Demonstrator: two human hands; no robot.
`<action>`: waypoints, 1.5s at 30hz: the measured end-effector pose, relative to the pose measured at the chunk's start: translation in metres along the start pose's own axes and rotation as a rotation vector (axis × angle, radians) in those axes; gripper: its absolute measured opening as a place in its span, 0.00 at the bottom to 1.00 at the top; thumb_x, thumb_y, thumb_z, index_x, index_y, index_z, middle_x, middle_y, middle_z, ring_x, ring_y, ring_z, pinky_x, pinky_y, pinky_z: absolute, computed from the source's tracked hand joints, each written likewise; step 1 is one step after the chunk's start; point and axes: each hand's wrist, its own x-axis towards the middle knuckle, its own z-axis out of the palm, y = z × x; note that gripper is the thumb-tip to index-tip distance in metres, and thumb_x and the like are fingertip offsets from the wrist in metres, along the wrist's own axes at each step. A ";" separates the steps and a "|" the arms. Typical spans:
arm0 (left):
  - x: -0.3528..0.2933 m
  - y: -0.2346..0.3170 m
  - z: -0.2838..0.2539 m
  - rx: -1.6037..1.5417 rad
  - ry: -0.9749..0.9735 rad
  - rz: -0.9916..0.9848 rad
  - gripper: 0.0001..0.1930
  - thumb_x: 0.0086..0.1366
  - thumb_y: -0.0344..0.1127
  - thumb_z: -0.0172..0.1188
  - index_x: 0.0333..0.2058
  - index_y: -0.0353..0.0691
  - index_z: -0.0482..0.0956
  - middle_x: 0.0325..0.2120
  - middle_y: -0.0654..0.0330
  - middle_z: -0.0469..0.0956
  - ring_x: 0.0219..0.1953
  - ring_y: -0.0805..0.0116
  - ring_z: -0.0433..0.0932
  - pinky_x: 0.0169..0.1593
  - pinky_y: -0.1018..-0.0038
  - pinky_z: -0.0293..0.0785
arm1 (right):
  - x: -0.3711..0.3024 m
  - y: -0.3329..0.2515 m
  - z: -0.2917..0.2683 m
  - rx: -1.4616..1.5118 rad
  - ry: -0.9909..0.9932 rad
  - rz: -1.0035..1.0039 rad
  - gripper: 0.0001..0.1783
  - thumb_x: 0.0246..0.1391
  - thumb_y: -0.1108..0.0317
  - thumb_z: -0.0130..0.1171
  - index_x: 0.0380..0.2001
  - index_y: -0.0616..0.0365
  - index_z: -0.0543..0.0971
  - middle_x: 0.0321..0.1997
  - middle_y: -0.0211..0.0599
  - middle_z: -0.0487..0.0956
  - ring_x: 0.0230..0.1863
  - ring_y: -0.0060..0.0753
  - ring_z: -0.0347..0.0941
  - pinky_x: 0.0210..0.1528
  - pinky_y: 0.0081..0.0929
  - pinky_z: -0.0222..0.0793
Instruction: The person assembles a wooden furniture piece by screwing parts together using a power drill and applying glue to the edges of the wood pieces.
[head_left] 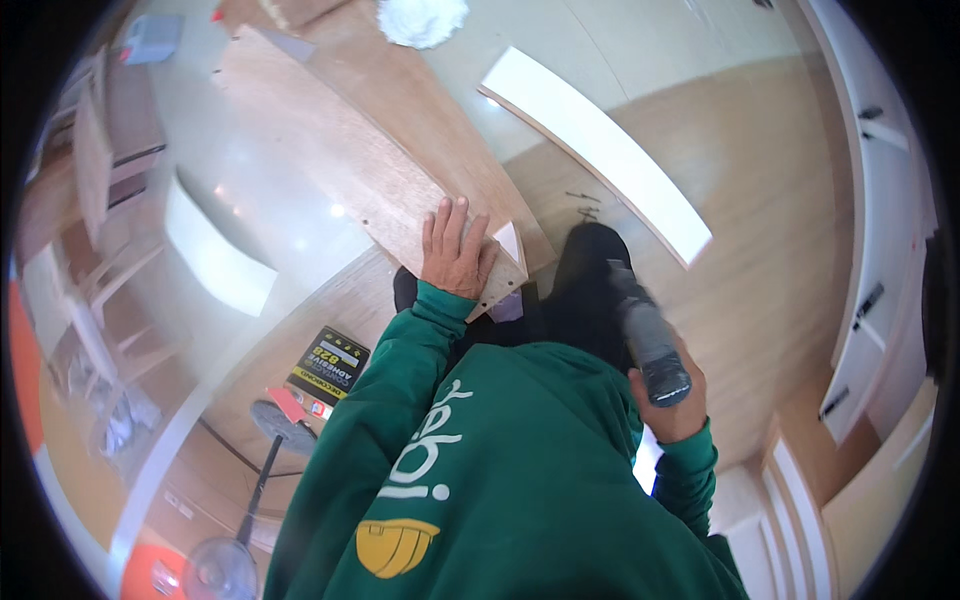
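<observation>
Wooden panel [330,125], near end at the lap [590,275]; left hand [458,255] flat on it, fingers released. Black-and-yellow container [328,364] beside left sleeve [395,370], grey jug [153,40] far left; can't see contents of either. Dark tool [650,340], blurred, right of panel; fingers of right hand [685,405] grasp it.
</observation>
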 end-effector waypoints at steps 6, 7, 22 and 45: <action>0.016 0.006 -0.021 0.207 0.210 -0.730 0.45 0.51 0.58 0.69 0.62 0.39 0.64 0.66 0.39 0.53 0.69 0.42 0.50 0.67 0.45 0.51 | -0.045 0.210 0.064 -0.215 0.139 0.309 0.47 0.42 0.73 0.66 0.66 0.65 0.57 0.50 0.57 0.70 0.51 0.61 0.70 0.54 0.46 0.68; 0.024 0.002 -0.024 0.167 0.268 -0.866 0.48 0.49 0.61 0.70 0.63 0.39 0.63 0.66 0.38 0.53 0.69 0.41 0.50 0.67 0.44 0.51 | -0.053 0.244 0.086 -0.265 0.151 0.343 0.48 0.42 0.73 0.66 0.66 0.64 0.57 0.50 0.56 0.70 0.51 0.61 0.70 0.54 0.47 0.68; 0.087 -0.051 0.031 0.255 0.240 -1.627 0.68 0.37 0.63 0.76 0.71 0.59 0.40 0.71 0.43 0.35 0.70 0.30 0.38 0.66 0.36 0.51 | -0.076 0.405 0.236 -0.018 0.296 0.779 0.58 0.35 0.69 0.74 0.69 0.61 0.53 0.56 0.54 0.73 0.56 0.58 0.71 0.60 0.43 0.67; 0.076 -0.005 -0.041 -0.007 0.254 -1.580 0.62 0.34 0.47 0.75 0.70 0.59 0.48 0.62 0.44 0.55 0.61 0.40 0.60 0.58 0.48 0.67 | -0.046 0.393 0.147 0.399 0.289 0.458 0.31 0.49 0.71 0.65 0.57 0.70 0.70 0.52 0.57 0.76 0.45 0.43 0.79 0.48 0.33 0.75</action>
